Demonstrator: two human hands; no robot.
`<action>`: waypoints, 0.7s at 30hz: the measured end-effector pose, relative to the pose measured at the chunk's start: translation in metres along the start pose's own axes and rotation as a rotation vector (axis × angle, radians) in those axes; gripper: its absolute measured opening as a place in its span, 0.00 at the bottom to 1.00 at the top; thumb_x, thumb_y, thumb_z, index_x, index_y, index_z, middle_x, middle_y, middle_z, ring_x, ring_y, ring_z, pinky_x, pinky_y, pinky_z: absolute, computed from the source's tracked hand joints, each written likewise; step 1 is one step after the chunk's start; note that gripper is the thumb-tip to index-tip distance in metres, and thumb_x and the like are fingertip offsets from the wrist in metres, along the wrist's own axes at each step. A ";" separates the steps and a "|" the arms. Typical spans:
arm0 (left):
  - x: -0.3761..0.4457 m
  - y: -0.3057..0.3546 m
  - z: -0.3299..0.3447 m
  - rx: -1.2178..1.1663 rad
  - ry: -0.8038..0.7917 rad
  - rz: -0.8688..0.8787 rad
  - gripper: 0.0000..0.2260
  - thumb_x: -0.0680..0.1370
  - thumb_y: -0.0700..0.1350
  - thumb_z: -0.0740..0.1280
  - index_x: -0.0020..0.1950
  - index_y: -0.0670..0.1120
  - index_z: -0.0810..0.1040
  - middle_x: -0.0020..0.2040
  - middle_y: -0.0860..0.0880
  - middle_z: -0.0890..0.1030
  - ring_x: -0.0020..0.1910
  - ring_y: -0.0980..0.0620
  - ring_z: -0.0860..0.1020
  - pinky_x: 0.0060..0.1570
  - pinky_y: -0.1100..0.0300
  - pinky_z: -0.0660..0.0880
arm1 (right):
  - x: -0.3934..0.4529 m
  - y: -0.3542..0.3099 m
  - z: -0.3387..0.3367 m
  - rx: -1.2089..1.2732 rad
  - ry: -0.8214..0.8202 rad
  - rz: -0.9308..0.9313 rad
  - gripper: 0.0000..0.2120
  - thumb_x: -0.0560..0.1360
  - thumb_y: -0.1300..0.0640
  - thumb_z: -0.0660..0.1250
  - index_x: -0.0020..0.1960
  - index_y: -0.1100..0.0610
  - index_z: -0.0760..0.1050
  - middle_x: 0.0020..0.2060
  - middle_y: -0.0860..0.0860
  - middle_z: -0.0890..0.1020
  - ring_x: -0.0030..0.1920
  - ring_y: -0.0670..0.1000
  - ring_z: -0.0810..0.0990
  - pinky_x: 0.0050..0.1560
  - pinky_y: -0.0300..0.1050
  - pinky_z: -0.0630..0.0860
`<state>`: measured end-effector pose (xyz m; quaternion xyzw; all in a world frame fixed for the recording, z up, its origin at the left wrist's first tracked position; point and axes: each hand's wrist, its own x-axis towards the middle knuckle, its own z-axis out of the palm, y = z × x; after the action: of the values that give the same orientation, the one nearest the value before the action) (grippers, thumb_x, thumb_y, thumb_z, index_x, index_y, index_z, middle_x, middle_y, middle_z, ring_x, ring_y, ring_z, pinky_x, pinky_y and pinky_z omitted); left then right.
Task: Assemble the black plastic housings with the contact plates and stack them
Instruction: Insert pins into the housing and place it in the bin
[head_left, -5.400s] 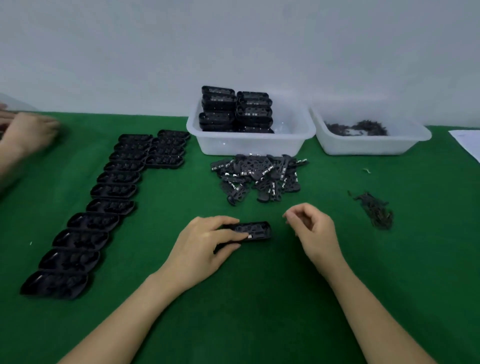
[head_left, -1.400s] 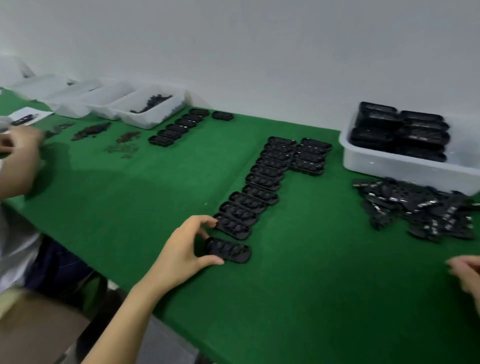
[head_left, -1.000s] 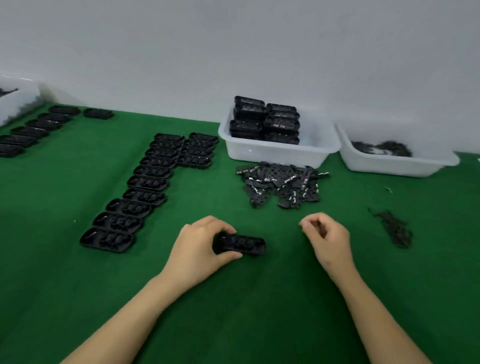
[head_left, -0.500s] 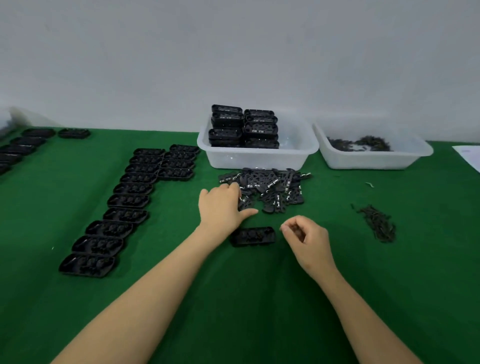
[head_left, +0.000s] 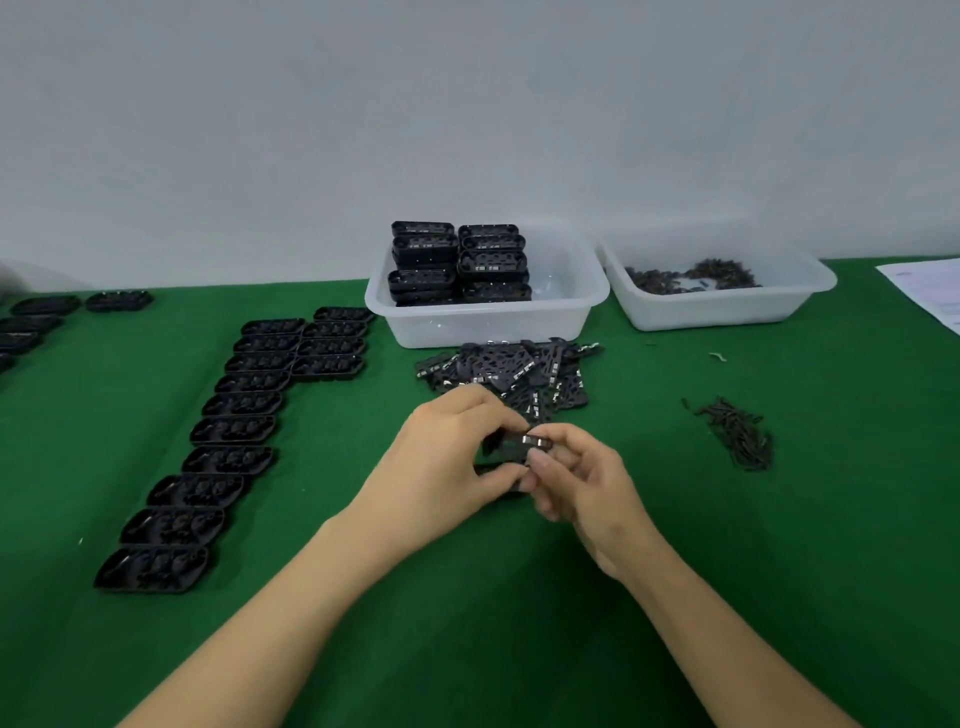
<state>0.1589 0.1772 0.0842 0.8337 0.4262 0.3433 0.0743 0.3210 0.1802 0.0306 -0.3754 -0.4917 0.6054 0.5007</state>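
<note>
- Half a second ago our left hand (head_left: 449, 457) was reaching far into the pile of contact plates (head_left: 511, 371). Now it has come back near us, and it grasps 1 contact plate (head_left: 511, 447) between its curled fingers and thumb.
- Our right hand (head_left: 582, 480) was a loose fist beside the housing (head_left: 501, 473). Now it has moved left to meet the other hand, and its fingertips pinch the right end of the same plate, by the shiny bit.
- That housing lies on the green cloth (head_left: 519, 623) right under both hands. We can only see thin slivers of it, so we cannot tell if the plate touches it yet.
- We think this means the picking part is done and the fitting part starts: the plate has to be lined up and pushed down into the housing.
- The plate looks thin, flat and black, with holes cut in it and small silver metal tabs. It looks light and a bit fiddly.
- On the left, the empty housings (head_left: 228, 431) sit in a long row running from near to far. They are long black trays with rounded ends and bumpy insides, and they look hard and a little shiny.
- Far from us, finished stacks (head_left: 460, 265) stand in a see-through white tub (head_left: 488, 322).
- A second tub (head_left: 722, 306) on the right holds small dark bits, and a little heap of dark pins (head_left: 737, 431) lies on the cloth.
- The cloth looks soft and fuzzy, so parts should not slide much.
</note>
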 end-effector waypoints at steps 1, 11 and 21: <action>0.001 0.002 0.002 -0.122 0.059 -0.040 0.17 0.64 0.42 0.78 0.51 0.45 0.80 0.44 0.51 0.80 0.42 0.58 0.77 0.45 0.66 0.74 | 0.000 -0.003 -0.001 0.225 -0.018 0.062 0.07 0.69 0.61 0.65 0.47 0.59 0.72 0.25 0.50 0.78 0.22 0.45 0.71 0.23 0.35 0.68; -0.009 0.016 0.041 -0.802 0.207 -0.412 0.14 0.64 0.49 0.76 0.48 0.54 0.81 0.48 0.52 0.83 0.51 0.54 0.80 0.54 0.59 0.73 | -0.007 -0.001 0.006 0.824 -0.228 0.257 0.19 0.56 0.61 0.80 0.40 0.65 0.75 0.23 0.53 0.75 0.19 0.44 0.70 0.21 0.34 0.68; -0.004 0.016 0.020 -0.980 -0.020 -0.483 0.11 0.73 0.48 0.67 0.54 0.48 0.81 0.42 0.50 0.84 0.41 0.55 0.80 0.43 0.65 0.75 | -0.002 -0.002 -0.003 0.532 -0.252 0.159 0.14 0.60 0.53 0.79 0.43 0.55 0.80 0.32 0.51 0.79 0.26 0.45 0.73 0.28 0.36 0.70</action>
<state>0.1807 0.1679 0.0735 0.5832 0.3949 0.4668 0.5348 0.3252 0.1791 0.0317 -0.1901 -0.3435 0.7921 0.4675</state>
